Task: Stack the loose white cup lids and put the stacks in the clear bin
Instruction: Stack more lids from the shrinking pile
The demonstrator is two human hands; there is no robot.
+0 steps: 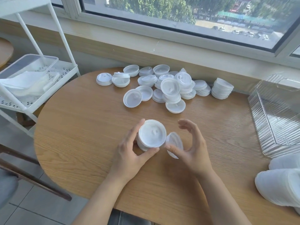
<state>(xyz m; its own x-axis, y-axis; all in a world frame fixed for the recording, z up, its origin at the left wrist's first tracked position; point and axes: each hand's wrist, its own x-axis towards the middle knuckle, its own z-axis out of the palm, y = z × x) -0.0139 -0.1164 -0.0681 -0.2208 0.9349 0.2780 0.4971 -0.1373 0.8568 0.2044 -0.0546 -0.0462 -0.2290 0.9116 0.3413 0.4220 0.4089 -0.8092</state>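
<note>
My left hand [129, 151] grips a short stack of white cup lids [151, 135] just above the wooden table [81, 135], thumb and fingers curled round its sides. Right beside the stack, my right hand [191, 143] holds a single white lid [174, 144] tilted on edge, with the thumb on its near rim and the fingers arched over it. Several loose white lids [162, 88] lie scattered at the far side of the table, some nested into small stacks [221, 88]. The clear ribbed bin [276, 119] stands at the right edge of the table.
A white wire cart [37, 88] with a clear container [29, 69] stands to the left. Long stacks of white lids [279, 184] lie at the table's near right. A window sill runs behind the table. A dark chair frame [32, 181] shows at lower left.
</note>
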